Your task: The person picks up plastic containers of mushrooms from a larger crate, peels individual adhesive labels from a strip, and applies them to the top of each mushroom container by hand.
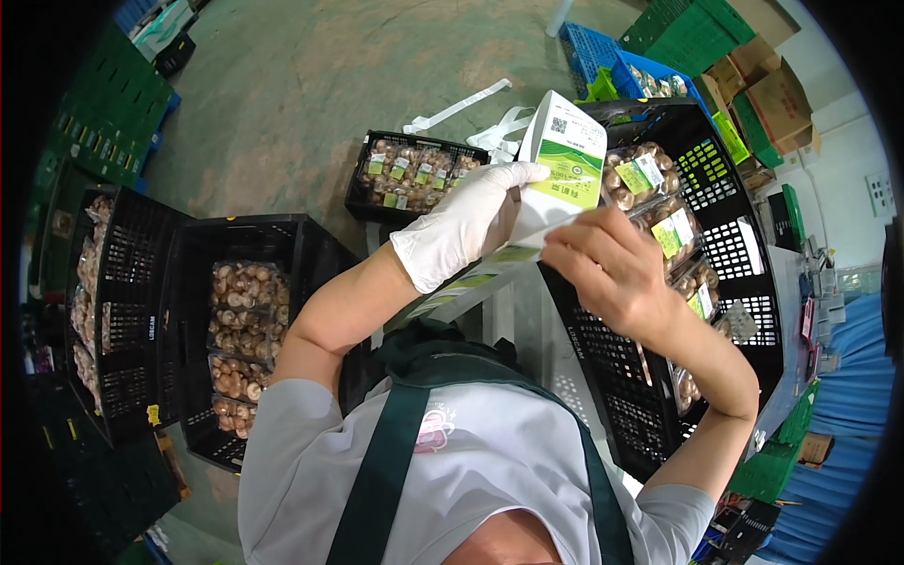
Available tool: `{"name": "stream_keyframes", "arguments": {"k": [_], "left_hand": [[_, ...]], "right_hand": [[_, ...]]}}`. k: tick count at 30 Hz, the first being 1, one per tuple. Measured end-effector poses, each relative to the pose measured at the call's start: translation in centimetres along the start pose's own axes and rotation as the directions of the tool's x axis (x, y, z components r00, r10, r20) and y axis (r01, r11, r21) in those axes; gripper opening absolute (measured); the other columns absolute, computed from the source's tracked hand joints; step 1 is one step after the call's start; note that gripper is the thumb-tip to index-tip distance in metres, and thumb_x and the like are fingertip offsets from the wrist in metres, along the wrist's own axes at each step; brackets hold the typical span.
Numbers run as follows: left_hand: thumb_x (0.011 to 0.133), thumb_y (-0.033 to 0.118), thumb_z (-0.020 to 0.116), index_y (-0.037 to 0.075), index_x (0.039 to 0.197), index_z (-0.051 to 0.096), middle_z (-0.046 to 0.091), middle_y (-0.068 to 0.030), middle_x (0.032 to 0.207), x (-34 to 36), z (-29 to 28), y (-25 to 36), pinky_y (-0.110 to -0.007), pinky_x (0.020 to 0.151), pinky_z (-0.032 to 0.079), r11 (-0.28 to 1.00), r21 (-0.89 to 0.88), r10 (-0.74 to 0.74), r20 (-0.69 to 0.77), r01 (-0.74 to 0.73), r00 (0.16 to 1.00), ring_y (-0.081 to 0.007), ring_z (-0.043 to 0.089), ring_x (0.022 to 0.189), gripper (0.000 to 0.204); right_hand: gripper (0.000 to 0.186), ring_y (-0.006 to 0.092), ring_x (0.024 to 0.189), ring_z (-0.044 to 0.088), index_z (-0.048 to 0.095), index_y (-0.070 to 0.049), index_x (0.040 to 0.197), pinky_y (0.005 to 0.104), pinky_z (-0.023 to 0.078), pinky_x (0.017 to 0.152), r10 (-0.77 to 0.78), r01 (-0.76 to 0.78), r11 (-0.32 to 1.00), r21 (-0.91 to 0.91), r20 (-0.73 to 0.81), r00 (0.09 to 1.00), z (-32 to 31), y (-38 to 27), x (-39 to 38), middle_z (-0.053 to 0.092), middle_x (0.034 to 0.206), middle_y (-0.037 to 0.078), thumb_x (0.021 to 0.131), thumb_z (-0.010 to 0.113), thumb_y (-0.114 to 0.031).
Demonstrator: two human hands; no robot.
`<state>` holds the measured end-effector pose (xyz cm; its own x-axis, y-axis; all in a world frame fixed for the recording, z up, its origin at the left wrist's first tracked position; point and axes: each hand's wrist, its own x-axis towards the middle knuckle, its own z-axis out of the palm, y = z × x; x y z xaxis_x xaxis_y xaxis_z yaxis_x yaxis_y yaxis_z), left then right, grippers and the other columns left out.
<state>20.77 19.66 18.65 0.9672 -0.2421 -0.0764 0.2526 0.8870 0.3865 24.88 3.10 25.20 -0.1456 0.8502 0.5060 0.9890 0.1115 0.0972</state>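
Dark green apron straps (381, 476) are running over a light grey shirt (490, 461), both sitting closest to view. Wearing a white glove, the person's left hand (461, 221) is gripping a label strip (570, 169), its thumb lying against the green-and-white printed face. The bare right hand (617, 268) is curling its fingers at the strip's lower edge; whether they are pinching it, an onlooker cannot tell. The strip is standing out in front of the person's chest, its upper end rising beyond the left thumb.

On the right, a black crate (744, 254) is holding labelled mushroom packs (673, 235). Ahead, a smaller black crate (377, 209) is holding further labelled packs. White straps (461, 105) are lying near it on the floor (311, 94). On the left, a deep black crate (202, 245) is holding clear mushroom packs (240, 330).

Farther out, green crates (104, 113) are standing stacked at the left, and a blue curtain (847, 377) is hanging at the right.
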Motion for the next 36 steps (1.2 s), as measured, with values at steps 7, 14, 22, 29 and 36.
{"name": "stream_keyframes", "arguments": {"k": [7,14,22,29,36], "left_hand": [[0.088,0.010,0.050,-0.005,0.125,0.040,0.055,-0.0192,0.114,0.3,-0.7,0.5,-0.037,0.087,0.051,0.991,0.105,0.078,0.005,-0.078,0.997,-0.0269,0.059,0.101,0.041],[0.078,0.011,0.069,-0.001,0.105,0.055,0.061,-0.0068,0.095,-0.2,0.3,-0.5,-0.026,0.080,0.047,0.896,0.432,0.037,0.151,-0.100,0.988,-0.0124,0.058,0.086,0.033],[0.071,-0.001,0.065,-0.001,0.098,0.061,0.065,-0.0061,0.086,-0.4,0.6,-0.9,-0.024,0.075,0.046,0.752,0.653,0.123,-0.011,-0.086,0.992,-0.0115,0.060,0.081,0.027],[0.078,0.008,0.065,-0.001,0.098,0.063,0.065,-0.0054,0.088,-0.7,-0.1,-0.9,-0.025,0.074,0.046,0.722,0.685,0.131,0.001,-0.096,0.991,-0.0104,0.060,0.079,0.021],[0.082,0.013,0.063,-0.001,0.087,0.068,0.067,-0.0061,0.080,-1.1,0.0,-0.5,-0.023,0.070,0.045,0.614,0.785,0.097,0.035,-0.087,0.995,-0.0096,0.060,0.072,0.016]], "right_hand": [[0.025,0.0216,0.073,0.056,0.064,-0.006,0.077,0.0314,0.048,0.061,0.248,-0.239,0.961,0.141,-0.050,0.967,-1.6,0.3,-0.2,0.058,0.077,0.004,0.055,0.070,0.003],[0.020,0.0213,0.074,0.056,0.065,-0.005,0.080,0.0306,0.047,0.061,0.407,-0.408,0.880,0.242,0.057,0.912,-0.5,2.5,-0.5,0.060,0.074,0.004,0.063,0.069,0.004],[0.019,0.0226,0.076,0.056,0.064,-0.004,0.081,0.0319,0.048,0.065,0.442,-0.442,0.869,0.223,0.052,0.896,-0.6,3.3,-0.5,0.061,0.076,0.005,0.066,0.067,0.007],[0.019,0.0206,0.072,0.055,0.063,-0.005,0.077,0.0303,0.047,0.063,0.408,-0.400,0.894,0.201,0.005,0.913,-0.1,3.0,-0.4,0.062,0.078,0.003,0.063,0.069,0.006],[0.013,0.0177,0.075,0.057,0.063,-0.002,0.077,0.0266,0.045,0.066,0.503,-0.492,0.735,0.467,0.113,0.857,-0.5,3.8,-1.6,0.062,0.081,0.005,0.068,0.068,0.005]]}}
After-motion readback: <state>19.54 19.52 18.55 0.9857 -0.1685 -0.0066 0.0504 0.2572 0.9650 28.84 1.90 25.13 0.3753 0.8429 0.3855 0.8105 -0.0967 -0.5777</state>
